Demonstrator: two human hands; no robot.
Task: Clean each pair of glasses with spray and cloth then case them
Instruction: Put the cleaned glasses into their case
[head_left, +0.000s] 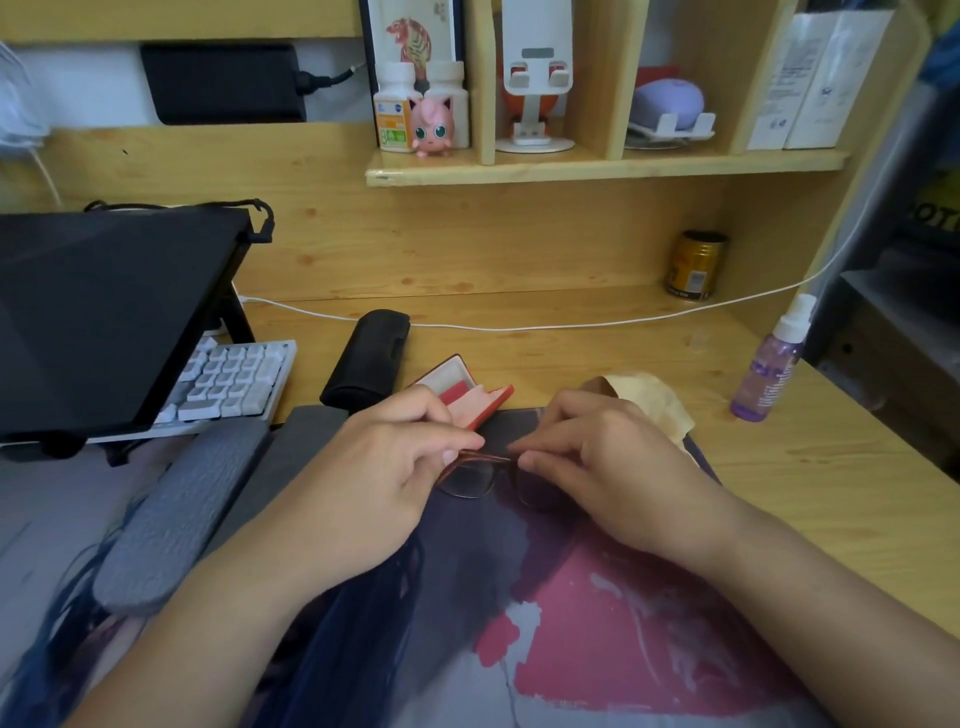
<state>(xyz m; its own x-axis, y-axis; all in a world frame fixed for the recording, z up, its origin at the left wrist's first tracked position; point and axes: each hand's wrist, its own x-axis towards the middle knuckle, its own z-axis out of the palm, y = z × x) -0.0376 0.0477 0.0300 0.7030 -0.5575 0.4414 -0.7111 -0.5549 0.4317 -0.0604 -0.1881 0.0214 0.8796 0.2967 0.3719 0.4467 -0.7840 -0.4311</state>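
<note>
A pair of brown-framed glasses (475, 475) lies low over the dark desk mat (597, 623), held between both hands. My left hand (387, 467) pinches the frame's left end. From the right side, my right hand (587, 457) pinches the top of the frame near the bridge and covers the right lens. Just behind the hands stands an open red case (457, 387) with a pale lining. A closed black case (366, 358) lies to its left. The yellow cloth (654, 400) is crumpled behind my right hand. A purple spray bottle (771, 364) stands at the right.
A black laptop on a stand (104, 312) and a white keyboard (234, 379) fill the left. A grey wrist rest (176, 514) lies beside the mat. A white cable (571, 325) crosses the desk's back, near a gold can (696, 265). Shelves above hold bottles and a pink figure.
</note>
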